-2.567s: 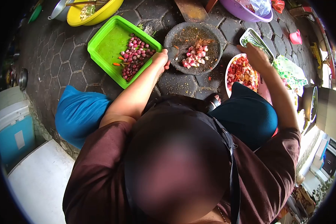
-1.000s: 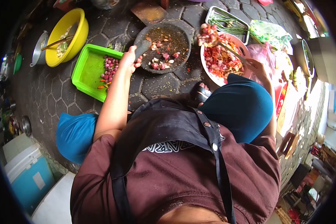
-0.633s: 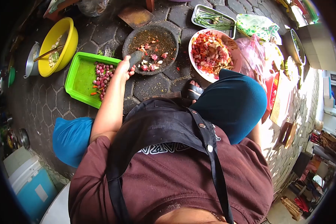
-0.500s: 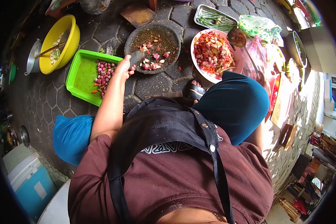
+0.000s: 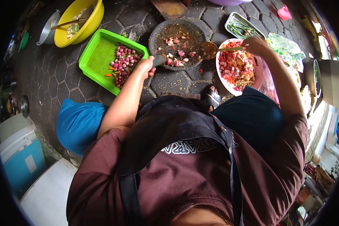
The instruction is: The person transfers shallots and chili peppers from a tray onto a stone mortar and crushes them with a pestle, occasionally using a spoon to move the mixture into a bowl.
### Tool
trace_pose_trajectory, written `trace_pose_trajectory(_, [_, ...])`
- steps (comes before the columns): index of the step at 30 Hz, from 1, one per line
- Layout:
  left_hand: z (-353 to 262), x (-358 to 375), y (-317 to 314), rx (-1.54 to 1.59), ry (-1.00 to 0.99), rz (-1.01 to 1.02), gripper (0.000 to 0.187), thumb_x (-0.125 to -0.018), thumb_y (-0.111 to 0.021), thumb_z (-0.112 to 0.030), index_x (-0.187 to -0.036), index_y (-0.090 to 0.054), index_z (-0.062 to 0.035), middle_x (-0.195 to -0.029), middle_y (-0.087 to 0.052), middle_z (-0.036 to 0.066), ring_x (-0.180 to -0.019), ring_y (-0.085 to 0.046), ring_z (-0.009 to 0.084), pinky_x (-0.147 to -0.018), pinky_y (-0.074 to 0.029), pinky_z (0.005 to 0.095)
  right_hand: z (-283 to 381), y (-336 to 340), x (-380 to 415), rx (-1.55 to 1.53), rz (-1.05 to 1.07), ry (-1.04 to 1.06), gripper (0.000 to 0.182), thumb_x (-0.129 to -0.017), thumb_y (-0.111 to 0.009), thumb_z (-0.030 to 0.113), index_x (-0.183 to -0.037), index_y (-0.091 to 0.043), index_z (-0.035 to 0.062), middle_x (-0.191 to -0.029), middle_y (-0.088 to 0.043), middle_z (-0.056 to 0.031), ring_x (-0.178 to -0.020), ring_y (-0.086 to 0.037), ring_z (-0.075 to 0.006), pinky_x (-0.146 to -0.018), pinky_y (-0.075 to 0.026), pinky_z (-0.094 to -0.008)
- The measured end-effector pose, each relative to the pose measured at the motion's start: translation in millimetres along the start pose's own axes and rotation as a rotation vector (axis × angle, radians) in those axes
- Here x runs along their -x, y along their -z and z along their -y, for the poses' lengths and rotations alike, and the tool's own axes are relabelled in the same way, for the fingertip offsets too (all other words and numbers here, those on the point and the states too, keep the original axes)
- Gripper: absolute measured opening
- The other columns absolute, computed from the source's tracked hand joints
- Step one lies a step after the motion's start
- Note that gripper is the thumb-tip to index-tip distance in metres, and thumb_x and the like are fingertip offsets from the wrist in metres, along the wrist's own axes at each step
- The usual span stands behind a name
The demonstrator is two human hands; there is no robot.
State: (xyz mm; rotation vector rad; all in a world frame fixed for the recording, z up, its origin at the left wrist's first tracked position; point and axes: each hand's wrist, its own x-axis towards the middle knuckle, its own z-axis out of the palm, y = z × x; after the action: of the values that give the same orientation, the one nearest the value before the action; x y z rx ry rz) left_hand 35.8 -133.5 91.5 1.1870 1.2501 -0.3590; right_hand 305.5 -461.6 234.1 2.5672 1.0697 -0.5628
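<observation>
My left hand (image 5: 146,68) is closed around the grey stone pestle (image 5: 159,60), which rests at the near left edge of the stone mortar (image 5: 152,40). Ground paste and pieces of peeled shallot (image 5: 181,53) lie in the mortar. Up at the right, my right hand (image 5: 254,47) grips the handle of a ladle (image 5: 208,50). The ladle's paste-coated bowl is over the mortar's right rim. Its handle crosses above a pink bowl (image 5: 259,73) heaped with sliced shallots and red chillies (image 5: 235,62).
A green tray (image 5: 95,63) of small shallots (image 5: 127,62) stands left of the mortar. Behind it are a yellow basin (image 5: 96,24) and a metal pot (image 5: 49,30). A tray of green stalks (image 5: 242,29) and a plastic bag (image 5: 288,49) are at right.
My right hand has risen from beside my knee and swung the ladle leftward, from the pink bowl's far right edge to the mortar's rim. The view has shifted; my left hand still holds the pestle.
</observation>
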Motion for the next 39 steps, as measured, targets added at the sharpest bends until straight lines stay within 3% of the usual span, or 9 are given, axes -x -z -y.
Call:
trace_pose_trajectory(6, [6.6, -2.8, -9.4, -0.016, -0.029, -0.034, 0.041, -0.091, -0.045, -0.042, -0.097, -0.048, -0.0011, -0.064, -0.05, 0.009, -0.045, -0.046, 0.0139, -0.033, -0.035, 0.0259, 27.0, -3.4, -36.8, -0.005, 0.171, 0.059, 0.028, -0.072, -0.059, 0.017, -0.096, -0.068, 0.0264, -0.1, -0.063, 0.0011, -0.098, -0.059, -0.0193, -0.072, -0.048, -0.0377])
trace_pose_trajectory(11, [6.4, -4.5, -15.7, -0.01, -0.018, -0.034, 0.043, -0.093, -0.043, -0.041, -0.091, -0.047, 0.0022, -0.062, -0.05, 0.009, -0.042, -0.043, 0.0136, -0.032, -0.034, 0.0261, 44.1, -57.1, -45.5, -0.196, 0.172, 0.246, 0.033, -0.069, -0.06, 0.015, -0.101, -0.066, 0.0148, -0.093, -0.066, -0.0127, -0.089, -0.062, -0.0286, -0.077, -0.048, -0.0386])
trace_pose_trajectory(21, [-2.6, -16.3, -28.3, 0.205, 0.011, 0.11, 0.032, -0.092, -0.042, -0.037, -0.097, -0.047, -0.006, -0.062, -0.048, 0.008, -0.042, -0.041, 0.0115, -0.033, -0.032, 0.0237, 84.0, -80.7, -34.3, -0.459, 0.208, 0.081, 0.033, -0.078, -0.06, 0.024, -0.111, -0.061, 0.0209, -0.09, -0.065, -0.0114, -0.085, -0.062, -0.026, -0.075, -0.047, -0.0365])
trace_pose_trajectory(28, [-47.1, 2.0, -17.3, 0.253, -0.14, 0.095, 0.031, -0.088, -0.048, -0.036, -0.092, -0.046, -0.0052, -0.062, -0.048, 0.007, -0.041, -0.04, 0.0101, -0.032, -0.03, 0.0228, 45.0, -99.3, -19.3, -0.605, 0.127, 0.133, 0.033, -0.079, -0.063, 0.025, -0.11, -0.062, 0.0175, -0.087, -0.065, -0.0107, -0.078, -0.061, -0.0218, -0.074, -0.047, -0.0335])
trace_pose_trajectory(31, [-59.7, 1.5, -7.1, 0.286, -0.224, 0.101, 0.035, -0.088, -0.049, -0.035, -0.083, -0.048, -0.0003, -0.059, -0.049, 0.008, -0.04, -0.041, 0.0114, -0.031, -0.032, 0.0245, 11.8, -109.7, -1.2, -0.913, 0.064, 0.169, 0.034, -0.079, -0.064, 0.017, -0.112, -0.06, 0.0107, -0.089, -0.065, -0.0081, -0.082, -0.06, -0.0153, -0.075, -0.046, -0.03])
trace_pose_trajectory(33, [-63.6, 1.7, -2.0, 0.281, -0.207, 0.1, 0.034, -0.088, -0.049, -0.038, -0.094, -0.047, -0.0046, -0.064, -0.049, 0.007, -0.042, -0.04, 0.0091, -0.033, -0.03, 0.0224, -15.7, -113.5, 22.5, -0.911, 0.017, 0.067, 0.035, -0.078, -0.066, 0.017, -0.112, -0.061, 0.0104, -0.086, -0.065, -0.0077, -0.078, -0.059, -0.0138, -0.071, -0.046, -0.0283])
trace_pose_trajectory(35, [-62.3, -3.3, 3.0, 0.281, -0.199, 0.094, 0.036, -0.088, -0.049, -0.04, -0.094, -0.047, -0.0048, -0.064, -0.048, 0.006, -0.042, -0.04, 0.0088, -0.033, -0.03, 0.0215, -28.2, -93.7, 62.7, -0.821, 0.032, -0.137, 0.034, -0.078, -0.067, 0.016, -0.111, -0.061, 0.0121, -0.085, -0.065, -0.0087, -0.076, -0.059, -0.0139, -0.069, -0.047, -0.0291])
trace_pose_trajectory(37, [-55.6, -17.0, 8.0, 0.265, -0.194, 0.086, 0.036, -0.089, -0.048, -0.041, -0.092, -0.047, -0.005, -0.062, -0.048, 0.006, -0.04, -0.039, 0.0084, -0.031, -0.029, 0.0215, -69.8, -123.8, 91.6, -0.883, -0.058, -0.14, 0.034, -0.077, -0.067, 0.015, -0.11, -0.062, 0.0145, -0.087, -0.066, -0.008, -0.074, -0.06, -0.0147, -0.067, -0.047, -0.0308])
trace_pose_trajectory(39, [-48.9, -18.3, 9.1, 0.255, -0.226, 0.072, 0.035, -0.09, -0.046, -0.037, -0.082, -0.048, -0.0024, -0.058, -0.047, 0.005, -0.037, -0.039, 0.0095, -0.029, -0.029, 0.0229, -80.9, -131.3, 137.5, -0.844, -0.323, -0.252, 0.035, -0.077, -0.063, 0.005, -0.111, -0.059, 0.008, -0.08, -0.061, -0.0035, -0.069, -0.055, -0.0101, -0.062, -0.043, -0.0257])
